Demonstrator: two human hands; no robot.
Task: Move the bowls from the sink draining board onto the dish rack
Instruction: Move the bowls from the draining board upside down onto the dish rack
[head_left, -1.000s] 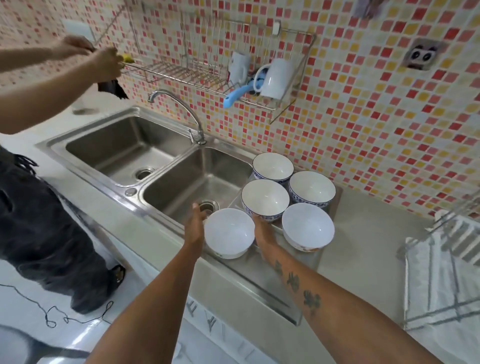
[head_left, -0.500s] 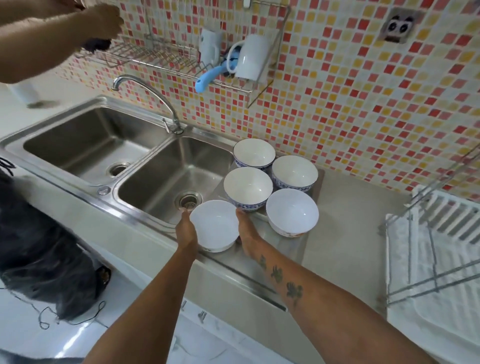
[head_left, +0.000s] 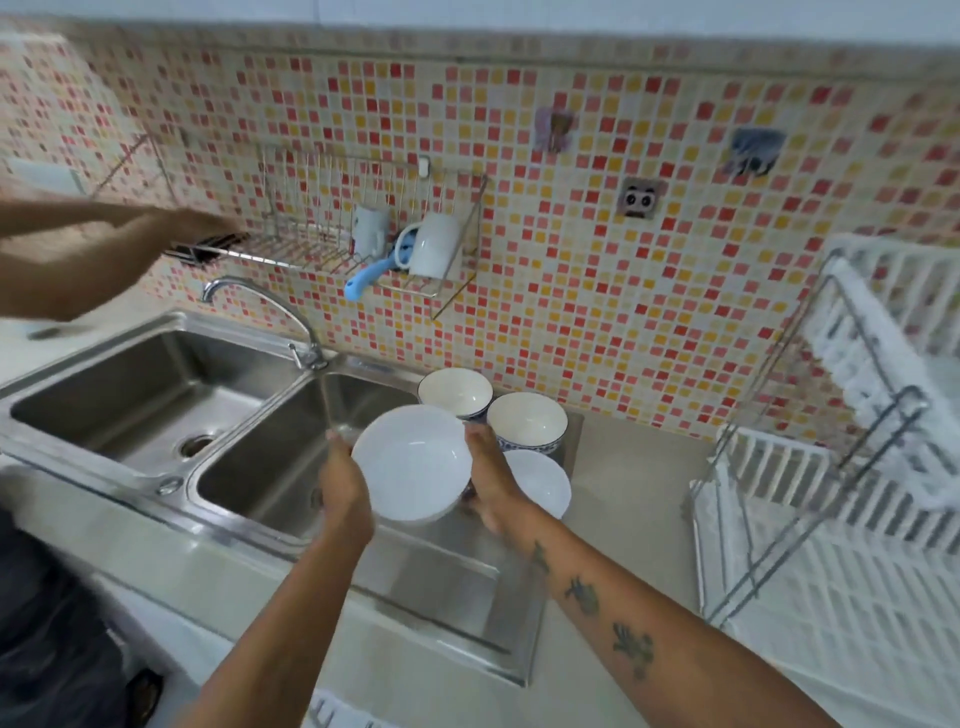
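No brand, label or writing could be read anywhere. The left hand (head_left: 343, 486) and the right hand (head_left: 491, 480) pressed against opposite sides of a plain white bowl (head_left: 411, 462), held between them clear of the steel draining board (head_left: 447, 582), tilted a little toward the camera. Three more bowls stood on the board behind it: two blue-patterned bowls (head_left: 527, 422) near the mosaic wall, touching or nearly so, and another white bowl (head_left: 543, 480) just beside the right wrist. The board's bare front part lay open below the raised bowl. To the right, across a bare strip of table (head_left: 634, 499), stood the white dish rack (head_left: 841, 545) with its wire frame, well apart from the bowls. Left of the hands lay the double sink (head_left: 156, 395), and another person's arm (head_left: 78, 260) reached to the wall rack (head_left: 332, 244) holding mugs.
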